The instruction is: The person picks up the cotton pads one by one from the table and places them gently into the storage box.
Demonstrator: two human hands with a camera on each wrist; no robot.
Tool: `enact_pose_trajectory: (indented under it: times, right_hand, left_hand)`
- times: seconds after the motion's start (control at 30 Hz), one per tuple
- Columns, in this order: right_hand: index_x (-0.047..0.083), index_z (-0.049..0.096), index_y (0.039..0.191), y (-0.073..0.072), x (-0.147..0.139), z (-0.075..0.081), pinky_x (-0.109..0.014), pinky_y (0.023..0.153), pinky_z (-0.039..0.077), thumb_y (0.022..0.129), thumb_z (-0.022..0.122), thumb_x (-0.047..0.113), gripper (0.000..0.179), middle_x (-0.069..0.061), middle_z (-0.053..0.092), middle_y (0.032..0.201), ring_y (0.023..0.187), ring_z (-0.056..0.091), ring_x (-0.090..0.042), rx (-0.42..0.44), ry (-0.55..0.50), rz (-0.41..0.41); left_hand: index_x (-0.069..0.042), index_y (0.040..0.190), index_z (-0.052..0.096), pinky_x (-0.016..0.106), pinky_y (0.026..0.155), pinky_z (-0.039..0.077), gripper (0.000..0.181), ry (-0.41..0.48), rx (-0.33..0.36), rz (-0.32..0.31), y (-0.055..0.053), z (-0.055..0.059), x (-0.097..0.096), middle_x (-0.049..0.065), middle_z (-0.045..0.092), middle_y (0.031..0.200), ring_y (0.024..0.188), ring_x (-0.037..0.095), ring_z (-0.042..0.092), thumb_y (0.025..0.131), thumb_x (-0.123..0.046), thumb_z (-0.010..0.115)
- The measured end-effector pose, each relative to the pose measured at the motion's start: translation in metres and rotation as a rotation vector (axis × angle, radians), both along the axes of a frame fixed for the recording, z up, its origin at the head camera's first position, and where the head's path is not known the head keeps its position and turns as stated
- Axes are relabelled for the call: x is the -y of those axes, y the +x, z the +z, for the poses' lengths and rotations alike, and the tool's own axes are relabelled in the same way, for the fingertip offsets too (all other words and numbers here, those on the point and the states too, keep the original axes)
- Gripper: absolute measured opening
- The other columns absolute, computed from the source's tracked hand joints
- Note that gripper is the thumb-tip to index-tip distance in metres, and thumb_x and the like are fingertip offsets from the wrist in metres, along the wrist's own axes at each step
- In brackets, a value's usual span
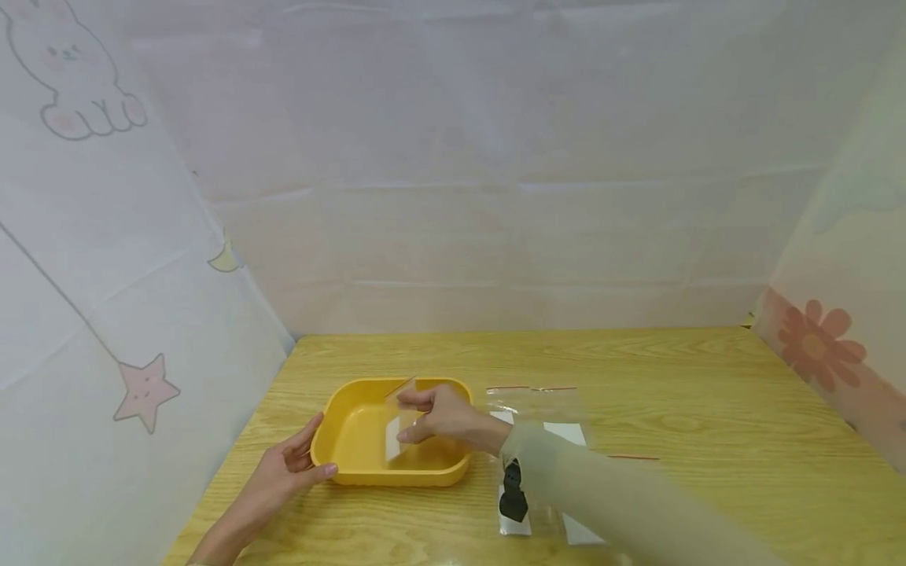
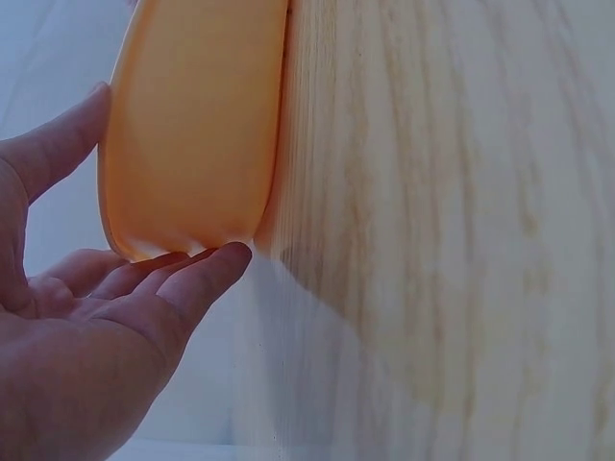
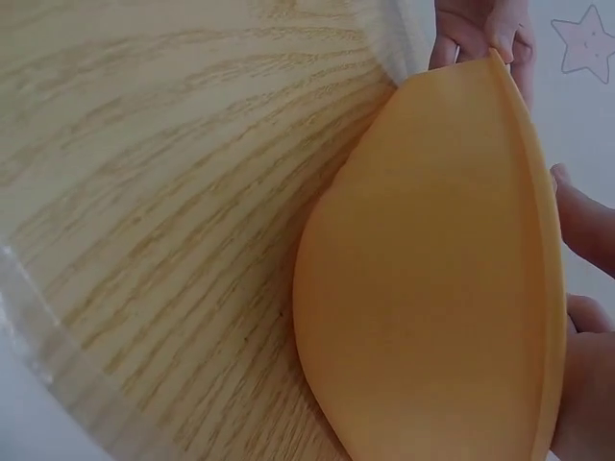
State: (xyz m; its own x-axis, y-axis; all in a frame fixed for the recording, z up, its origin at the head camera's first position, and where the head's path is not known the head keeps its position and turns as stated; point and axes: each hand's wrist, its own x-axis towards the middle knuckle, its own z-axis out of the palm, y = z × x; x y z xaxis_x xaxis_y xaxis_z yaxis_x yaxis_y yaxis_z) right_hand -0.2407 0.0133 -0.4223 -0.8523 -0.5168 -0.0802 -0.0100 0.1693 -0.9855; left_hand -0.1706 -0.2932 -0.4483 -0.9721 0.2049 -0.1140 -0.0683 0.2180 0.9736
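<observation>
A yellow plastic tub [image 1: 375, 477] with rounded corners stands on the wood-grain table. At its left end my left hand [image 1: 279, 472] grips the corner, thumb at the front rim and fingers along the side. The left wrist view shows the thumb and fingertips touching the tub [image 2: 197, 125]. Over the inside of the tub, my right hand [image 1: 442, 417] pinches a small clear zip bag with a red seal line and a white patch [image 1: 392, 439]. That bag is blurred. In the right wrist view the tub wall hides most of the right hand [image 3: 588, 384].
Several clear zip bags [image 1: 527, 405] with red seal lines and white patches lie right of the tub, partly under my right forearm. A black strap [image 1: 513, 491] is on the right wrist. Printed cloth walls [image 1: 495, 236] enclose the table [image 1: 679, 393] at the back and sides.
</observation>
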Motion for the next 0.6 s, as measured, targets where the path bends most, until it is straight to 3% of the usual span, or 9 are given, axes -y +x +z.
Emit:
enact_pose_trajectory:
  times: [0.1, 0.2, 0.33, 0.6]
  right_hand:
    - [-0.005, 0.062, 0.143, 0.000, 0.007, -0.004, -0.029, 0.084, 0.061, 0.083, 0.087, -0.003, 0.065, -0.017, 0.064, 0.143, 0.137, 0.055, -0.033, 0.018, 0.000, -0.010]
    - [-0.006, 0.063, 0.142, 0.000, 0.012, -0.007, -0.037, 0.097, 0.059, 0.082, 0.088, -0.004, 0.065, -0.017, 0.063, 0.144, 0.141, 0.050, -0.037, 0.028, 0.023, -0.023]
    - [-0.003, 0.066, 0.140, 0.000, 0.016, -0.009, -0.047, 0.114, 0.045, 0.081, 0.090, -0.001, 0.064, -0.014, 0.063, 0.145, 0.143, 0.049, -0.037, 0.025, 0.085, -0.061]
    - [-0.003, 0.067, 0.139, 0.000, 0.018, -0.011, -0.047, 0.113, 0.047, 0.081, 0.091, 0.000, 0.064, -0.013, 0.063, 0.146, 0.143, 0.049, -0.038, 0.010, 0.143, -0.077]
  left_hand:
    - [-0.005, 0.168, 0.020, 0.031, 0.103, 0.053, 0.094, -0.001, 0.000, 0.001, 0.000, 0.000, 0.000, 0.018, 0.022, 0.169, 0.147, 0.040, 0.039, 0.096, -0.010, 0.079]
    - [-0.004, 0.168, 0.019, 0.031, 0.103, 0.053, 0.093, 0.003, 0.002, -0.002, 0.000, 0.001, 0.000, 0.018, 0.021, 0.170, 0.147, 0.041, 0.039, 0.097, -0.009, 0.078]
    - [-0.003, 0.168, 0.017, 0.031, 0.104, 0.052, 0.093, 0.013, 0.007, -0.012, 0.000, 0.001, -0.001, 0.019, 0.018, 0.170, 0.148, 0.041, 0.037, 0.098, -0.009, 0.077]
    - [-0.003, 0.168, 0.016, 0.030, 0.104, 0.052, 0.093, 0.011, 0.009, -0.012, 0.000, 0.002, -0.001, 0.019, 0.018, 0.170, 0.148, 0.041, 0.037, 0.098, -0.009, 0.077]
